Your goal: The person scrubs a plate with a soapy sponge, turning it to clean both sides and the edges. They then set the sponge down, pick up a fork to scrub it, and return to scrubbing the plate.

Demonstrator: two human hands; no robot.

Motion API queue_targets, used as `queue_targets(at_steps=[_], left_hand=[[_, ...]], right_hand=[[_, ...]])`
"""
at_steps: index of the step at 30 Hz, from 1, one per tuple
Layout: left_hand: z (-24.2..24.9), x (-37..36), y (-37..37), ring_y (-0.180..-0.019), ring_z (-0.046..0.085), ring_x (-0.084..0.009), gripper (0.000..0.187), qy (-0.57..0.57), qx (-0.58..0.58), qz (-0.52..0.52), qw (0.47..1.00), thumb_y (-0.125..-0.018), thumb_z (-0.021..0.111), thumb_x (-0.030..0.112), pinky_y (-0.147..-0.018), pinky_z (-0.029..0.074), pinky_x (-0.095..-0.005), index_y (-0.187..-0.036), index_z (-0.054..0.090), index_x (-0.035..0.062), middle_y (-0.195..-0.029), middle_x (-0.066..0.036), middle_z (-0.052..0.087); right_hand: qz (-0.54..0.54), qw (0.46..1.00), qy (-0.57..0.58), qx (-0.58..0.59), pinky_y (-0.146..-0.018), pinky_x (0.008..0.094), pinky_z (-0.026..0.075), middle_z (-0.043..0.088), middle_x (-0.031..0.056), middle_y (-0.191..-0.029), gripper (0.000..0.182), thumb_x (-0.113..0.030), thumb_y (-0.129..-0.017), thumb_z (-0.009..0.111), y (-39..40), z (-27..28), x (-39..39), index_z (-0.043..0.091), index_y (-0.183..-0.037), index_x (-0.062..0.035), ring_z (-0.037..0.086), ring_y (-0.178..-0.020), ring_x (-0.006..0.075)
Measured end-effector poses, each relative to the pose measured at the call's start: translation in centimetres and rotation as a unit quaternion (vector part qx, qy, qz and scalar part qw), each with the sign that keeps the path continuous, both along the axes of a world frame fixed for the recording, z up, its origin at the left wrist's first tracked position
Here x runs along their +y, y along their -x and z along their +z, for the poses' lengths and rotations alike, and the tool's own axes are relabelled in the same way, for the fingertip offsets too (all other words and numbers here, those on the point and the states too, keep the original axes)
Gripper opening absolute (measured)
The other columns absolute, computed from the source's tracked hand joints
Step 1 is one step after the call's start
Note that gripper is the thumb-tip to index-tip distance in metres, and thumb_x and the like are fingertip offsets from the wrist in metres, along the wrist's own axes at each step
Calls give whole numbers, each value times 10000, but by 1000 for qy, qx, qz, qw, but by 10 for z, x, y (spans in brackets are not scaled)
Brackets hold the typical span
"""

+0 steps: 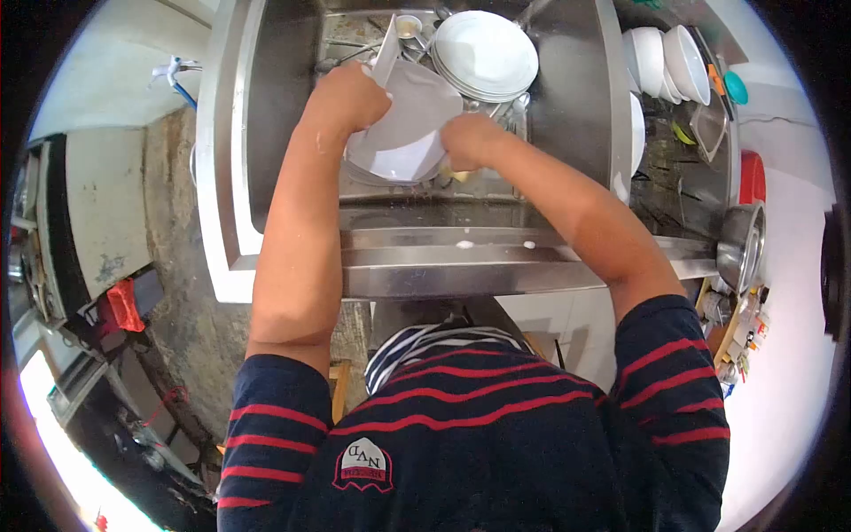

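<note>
My left hand (355, 96) is closed on a white plate (386, 55) that stands tilted up, nearly edge-on to me. Below it in the sink lies a wide pale plate (409, 111), with another rim showing under it. Against that plate's right edge, my right hand (470, 142) is closed, its fingertips partly hidden. A small yellow sponge-like piece (459, 176) shows just under the right hand. Behind both hands sits a stack of white plates (486, 53). A small cup (408, 27) and several spoons lie around the stack.
The metal sink's front edge (479, 257) runs between my body and the basin, with foam spots on it. White bowls (678, 66) stand in the right basin. A steel bowl (743, 244) sits at the far right corner. A tap (173, 71) is at left.
</note>
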State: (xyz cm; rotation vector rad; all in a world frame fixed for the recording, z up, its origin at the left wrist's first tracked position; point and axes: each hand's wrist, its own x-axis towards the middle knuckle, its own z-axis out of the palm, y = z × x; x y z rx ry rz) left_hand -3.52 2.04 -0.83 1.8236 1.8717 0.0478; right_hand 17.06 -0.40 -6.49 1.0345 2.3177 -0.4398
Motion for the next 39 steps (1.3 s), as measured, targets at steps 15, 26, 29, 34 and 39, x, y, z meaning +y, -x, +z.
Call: queue_targets(at_steps=[15, 26, 29, 34, 39], left_hand=[[-28, -29, -66, -1143, 583, -373, 708, 105, 47, -161, 980, -775, 612, 274, -946, 491, -417, -1392, 388, 9, -1303, -233, 523], [-66, -45, -88, -1218, 540, -331, 881, 129, 148, -254, 947, -782, 658, 495, -996, 463, -421, -1439, 315, 19, -1382, -193, 478], [-66, -36, -82, -1208, 550, -339, 849, 125, 121, -215, 961, -784, 667, 552, -998, 455, -420, -1411, 417, 36, -1329, -218, 535], [-92, -20, -60, -1063, 635, -309, 598, 69, 5, -156, 985, -799, 692, 432, -898, 503, -407, -1260, 591, 64, -1155, -183, 648], [-81, -18, -54, -890, 679, -325, 388, -45, -185, -78, 979, -835, 689, 281, -811, 525, -393, -1134, 668, 35, -983, -186, 701]], right_hand=[[-426, 883, -9, 194, -903, 406, 499, 676, 184, -1084, 420, -314, -722, 674, -109, 3, -29, 717, -1090, -115, 645, -1007, 357], [-498, 819, -58, 281, -909, 403, 497, 677, 177, -1083, 455, -368, -724, 702, -121, -10, -53, 709, -1109, -126, 642, -1022, 330], [-498, 826, -45, 259, -904, 405, 500, 679, 176, -1074, 462, -381, -713, 709, -116, 5, -55, 711, -1104, -135, 646, -1014, 329], [-508, 806, -26, 303, -894, 417, 505, 682, 169, -1069, 444, -370, -709, 713, -113, 5, -56, 714, -1098, -156, 655, -993, 329], [-476, 817, -36, 323, -884, 416, 510, 687, 163, -1050, 449, -365, -686, 731, -107, 15, -53, 717, -1079, -149, 658, -985, 327]])
